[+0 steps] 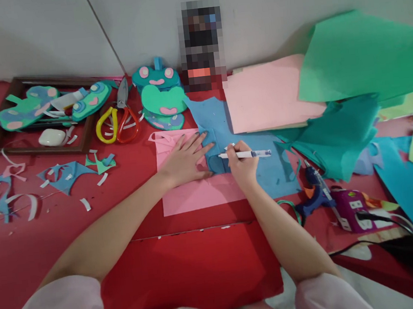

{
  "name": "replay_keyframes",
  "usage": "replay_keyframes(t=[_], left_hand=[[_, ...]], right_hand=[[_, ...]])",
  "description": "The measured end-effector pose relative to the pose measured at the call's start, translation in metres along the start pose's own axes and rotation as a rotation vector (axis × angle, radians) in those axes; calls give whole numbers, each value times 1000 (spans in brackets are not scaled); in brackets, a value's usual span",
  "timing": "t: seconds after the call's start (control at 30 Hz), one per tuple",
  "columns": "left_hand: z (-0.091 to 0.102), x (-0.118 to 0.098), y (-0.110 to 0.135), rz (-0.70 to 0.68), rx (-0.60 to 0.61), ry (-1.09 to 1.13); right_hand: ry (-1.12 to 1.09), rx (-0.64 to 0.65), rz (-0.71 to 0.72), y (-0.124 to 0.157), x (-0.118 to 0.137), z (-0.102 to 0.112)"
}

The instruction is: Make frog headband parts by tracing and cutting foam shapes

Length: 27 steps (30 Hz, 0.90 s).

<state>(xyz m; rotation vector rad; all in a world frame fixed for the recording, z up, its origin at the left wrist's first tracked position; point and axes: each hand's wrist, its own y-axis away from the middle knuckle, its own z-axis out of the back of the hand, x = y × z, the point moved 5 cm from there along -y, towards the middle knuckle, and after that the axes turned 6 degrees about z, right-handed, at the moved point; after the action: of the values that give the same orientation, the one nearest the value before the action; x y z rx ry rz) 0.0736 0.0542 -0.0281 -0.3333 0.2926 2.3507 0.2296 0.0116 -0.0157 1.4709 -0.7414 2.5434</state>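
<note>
My left hand [186, 157] lies flat with its fingers spread over pink felt sheets [204, 199] and the edge of a blue felt piece. In my right hand [243, 166] is a white pen [245, 154], its tip pointing left at a small blue felt piece [215, 163] between my hands. A larger blue felt sheet [267, 170] spreads under my right hand and beyond it. Cut pink strips [163, 142] lie by my left fingertips.
Scissors [121, 114] and a brown frame [36, 149] holding felt shapes stand back left. Frog-like felt pieces [164, 100] lie behind my hands. Right are pink [266, 94] and green sheets [359, 60], a glue gun [315, 189] and a purple power socket [352, 208] with cables. Scraps [66, 175] litter the left.
</note>
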Motion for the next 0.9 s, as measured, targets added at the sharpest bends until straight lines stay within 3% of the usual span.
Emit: replay_keyframes(t=[0.4, 0.57, 0.9], left_hand=[[1, -1, 0, -7, -10, -13], [1, 0, 1, -17, -15, -12], [2, -1, 1, -11, -13, 9]], right_hand=[[-64, -31, -11, 3, -2, 3], [-149, 31, -66, 4, 0, 0], [-22, 30, -32, 1, 3, 1]])
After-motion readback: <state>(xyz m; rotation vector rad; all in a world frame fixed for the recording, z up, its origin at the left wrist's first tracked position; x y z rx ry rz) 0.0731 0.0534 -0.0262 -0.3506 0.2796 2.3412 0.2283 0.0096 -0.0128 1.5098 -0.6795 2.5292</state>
